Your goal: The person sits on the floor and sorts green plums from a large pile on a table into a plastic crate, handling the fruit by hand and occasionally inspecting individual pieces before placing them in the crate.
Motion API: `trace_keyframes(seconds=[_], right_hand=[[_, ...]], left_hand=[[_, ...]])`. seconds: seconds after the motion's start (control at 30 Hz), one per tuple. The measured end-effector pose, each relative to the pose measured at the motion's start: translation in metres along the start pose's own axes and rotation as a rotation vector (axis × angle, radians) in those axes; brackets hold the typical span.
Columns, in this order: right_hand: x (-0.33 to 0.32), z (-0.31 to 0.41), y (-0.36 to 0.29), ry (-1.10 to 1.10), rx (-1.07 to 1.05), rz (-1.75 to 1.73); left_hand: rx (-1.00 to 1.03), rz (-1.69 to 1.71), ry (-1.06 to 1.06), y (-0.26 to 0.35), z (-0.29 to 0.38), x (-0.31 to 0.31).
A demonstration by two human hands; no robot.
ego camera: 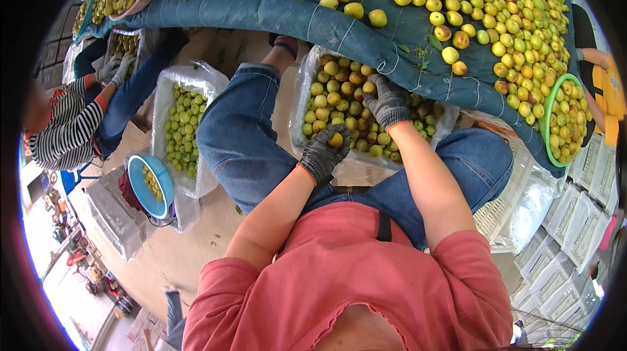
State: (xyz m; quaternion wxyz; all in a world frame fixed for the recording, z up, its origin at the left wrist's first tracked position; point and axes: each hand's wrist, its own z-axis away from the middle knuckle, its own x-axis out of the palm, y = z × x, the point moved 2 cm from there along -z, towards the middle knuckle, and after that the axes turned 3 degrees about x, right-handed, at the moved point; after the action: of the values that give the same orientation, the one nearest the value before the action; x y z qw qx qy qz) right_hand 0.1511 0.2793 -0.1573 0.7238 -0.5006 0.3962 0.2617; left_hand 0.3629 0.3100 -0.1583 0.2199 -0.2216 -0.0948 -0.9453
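My left hand (pixel 325 152), in a grey knit glove with an orange cuff, is closed around a yellow-brown round fruit (pixel 335 140) that looks like a jujube. It is over the near edge of a plastic-lined crate (pixel 300 128) between my knees. Green and brownish fruits (pixel 338 101) fill the crate. My right hand (pixel 388 101), gloved the same way, reaches over the crate's far side beside the cloth edge. A pale fruit (pixel 369 87) lies at its fingertips; whether it is gripped cannot be told.
A blue quilted cloth (pixel 313 23) bearing many loose fruits overhangs the crate. A green basket (pixel 551 121) sits at its right end. To the left are a lined crate of green fruits (pixel 183 130), a blue basin (pixel 164 179) and a seated co-worker (pixel 73 125). Stacked crates (pixel 563 248) stand right.
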Motion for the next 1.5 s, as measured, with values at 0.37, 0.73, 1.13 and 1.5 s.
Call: trace_keyframes(seconds=[0.37, 0.73, 1.13, 1.5], right_hand=[[0.013, 0.031, -0.022, -0.353, -0.123, -0.353], [-0.021, 0.058, -0.004, -0.189, 0.660, -1.315], [-0.155, 0.154, 0.102, 0.083, 0.740, -1.367], [-0.093, 0.152, 0.162, -0.056, 0.670, -0.886]], left_hand=[[0.002, 0.052, 0.007, -0.001, 0.000, 0.009], [0.272, -0.182, 0.069, 0.025, 0.004, -0.013], [0.219, -0.486, 0.087, 0.008, -0.020, -0.011], [0.280, -0.641, 0.116, -0.002, -0.025, -0.013]])
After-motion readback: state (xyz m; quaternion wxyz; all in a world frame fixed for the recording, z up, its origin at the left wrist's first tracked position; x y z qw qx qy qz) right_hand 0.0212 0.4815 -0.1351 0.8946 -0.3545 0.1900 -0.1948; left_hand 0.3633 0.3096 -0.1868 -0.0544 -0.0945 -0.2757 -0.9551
